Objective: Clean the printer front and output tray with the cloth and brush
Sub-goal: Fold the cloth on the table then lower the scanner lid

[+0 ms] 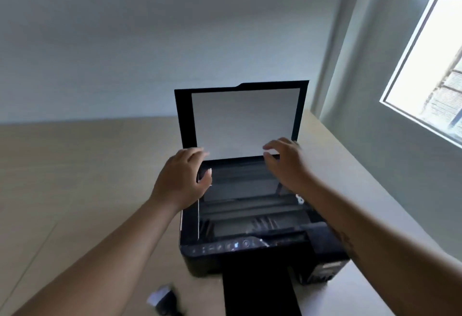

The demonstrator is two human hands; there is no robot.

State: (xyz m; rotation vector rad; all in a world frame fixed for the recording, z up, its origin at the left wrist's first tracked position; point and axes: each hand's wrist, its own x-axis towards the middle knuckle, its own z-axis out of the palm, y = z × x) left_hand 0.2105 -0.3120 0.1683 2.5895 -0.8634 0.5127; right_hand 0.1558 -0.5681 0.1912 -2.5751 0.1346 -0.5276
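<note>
Left hand (pixel 183 178): fingers spread fairly wide, holding nothing; thumb lies on the left edge of the scanner bed, fingertips reach the lower left corner of the raised lid. Motion blur softens the fingertips, so contact with the lid cannot be confirmed.

Right hand (pixel 283 163): fingers loosely curled and parted, holding nothing visible; set at the lower right corner of the lid, its far side hidden behind the knuckles. Blurred; touching or hovering cannot be told.

Scanner lid (pixel 243 120): black frame with white backing pad, standing open and nearly upright at the far side of the printer.

Printer (pixel 250 248): black, on the table near the right wall. Glass bed exposed and reflecting dark shapes. Control strip along the near edge, icons too small to read. Right flank partly covered by the right forearm.

Output tray (pixel 260 293): black, extended toward the near side, cut off by the bottom edge of the view.

Table (pixel 75 190): pale wood surface.

Small object (pixel 165 300): white and black, lying on the table left of the tray, heavily blurred; whether cloth, brush or both cannot be told.

Window (pixel 430 70): bright, on the right wall, partly cut off.
</note>
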